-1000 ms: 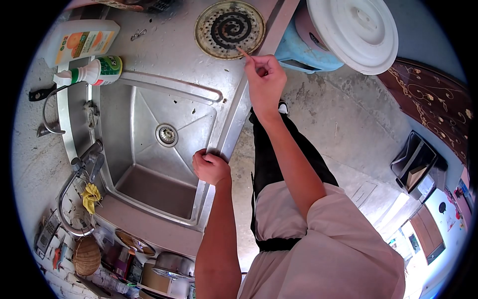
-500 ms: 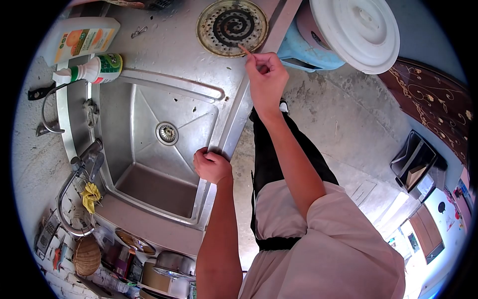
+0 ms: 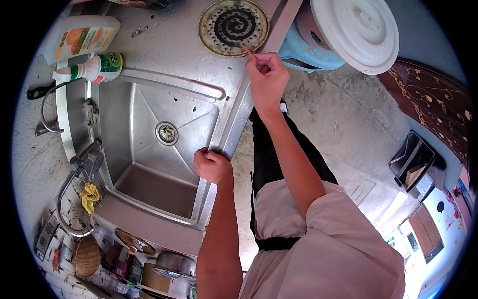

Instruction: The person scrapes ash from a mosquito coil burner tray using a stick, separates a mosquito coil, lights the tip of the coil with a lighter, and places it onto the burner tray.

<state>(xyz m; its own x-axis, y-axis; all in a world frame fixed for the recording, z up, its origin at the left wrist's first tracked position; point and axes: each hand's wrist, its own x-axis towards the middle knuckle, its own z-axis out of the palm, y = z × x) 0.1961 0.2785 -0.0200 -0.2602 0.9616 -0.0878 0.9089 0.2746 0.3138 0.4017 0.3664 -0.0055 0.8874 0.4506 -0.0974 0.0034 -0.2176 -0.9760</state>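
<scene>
Stick: one, pinched in right hand, tip over one tray (one coil there); left hand: curled closed on one sink edge.

Fisheye view, bright and mostly sharp, with black curved corners. The sink gleams softly, its deeper end dim. The wall beside the sink bows outward. Away from the sink, glare whitens part of the floor.

2 labelled bottles sit side by side, 1 picturing orange fruit. A yellow cloth hangs near the faucet. A round white lid tops a pinkish bucket.
</scene>
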